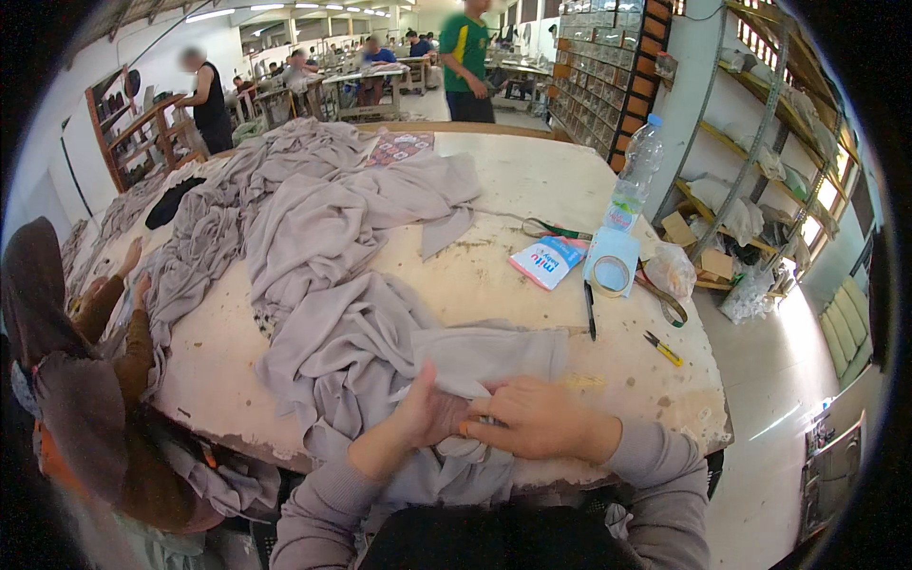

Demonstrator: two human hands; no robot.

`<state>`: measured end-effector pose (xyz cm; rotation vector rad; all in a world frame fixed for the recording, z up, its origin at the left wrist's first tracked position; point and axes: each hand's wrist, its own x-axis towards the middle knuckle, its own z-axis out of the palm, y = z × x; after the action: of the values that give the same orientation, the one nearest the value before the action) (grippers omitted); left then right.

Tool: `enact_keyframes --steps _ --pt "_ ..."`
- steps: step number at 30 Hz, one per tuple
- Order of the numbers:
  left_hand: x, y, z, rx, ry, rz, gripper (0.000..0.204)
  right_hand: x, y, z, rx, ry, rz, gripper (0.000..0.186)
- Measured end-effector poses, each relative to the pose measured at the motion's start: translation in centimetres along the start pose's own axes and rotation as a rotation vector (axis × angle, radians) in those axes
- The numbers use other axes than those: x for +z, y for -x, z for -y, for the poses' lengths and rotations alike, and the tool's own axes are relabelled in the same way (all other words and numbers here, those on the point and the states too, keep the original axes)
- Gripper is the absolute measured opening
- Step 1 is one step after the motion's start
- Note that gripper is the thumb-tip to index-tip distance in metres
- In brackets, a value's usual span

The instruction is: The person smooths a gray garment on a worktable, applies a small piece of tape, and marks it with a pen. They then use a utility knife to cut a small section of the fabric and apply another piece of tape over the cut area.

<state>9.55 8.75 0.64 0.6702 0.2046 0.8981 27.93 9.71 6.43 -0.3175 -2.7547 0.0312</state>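
Observation:
My left hand (427, 414) and my right hand (537, 418) meet over a piece of grey fabric (489, 351) near the table's front edge. The fingers of the right hand are curled and closed on the fabric, with a small orange band on one finger. The left thumb points up, and cloth is gripped between this hand's fingers, which the right hand partly hides. Soft folds of the fabric spread away from both hands, and some hangs below them.
A large heap of grey fabric (323, 218) covers the table's left half. To the right lie yellow-handled thread snips (663, 349), a black pen (590, 312), a tape roll (610, 275), a blue-white packet (548, 260) and a plastic bottle (635, 176). At left, a co-worker (85, 408) handles cloth.

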Motion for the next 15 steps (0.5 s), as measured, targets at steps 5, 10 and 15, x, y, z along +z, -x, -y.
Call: enact_keyframes --steps 5,10,15 --pt "-0.4 -1.0 0.9 0.055 -0.263 -0.259 0.043 0.2 1.2 1.6 -0.226 0.306 -0.217 0.017" --pt "-0.3 -1.1 1.0 0.116 -0.302 -0.278 0.034 -0.5 3.3 1.2 -0.170 0.263 -0.195 0.017" --pt "0.3 -0.3 0.9 0.080 -0.567 -0.275 0.036 0.2 3.9 1.7 -0.214 0.318 -0.247 0.017"
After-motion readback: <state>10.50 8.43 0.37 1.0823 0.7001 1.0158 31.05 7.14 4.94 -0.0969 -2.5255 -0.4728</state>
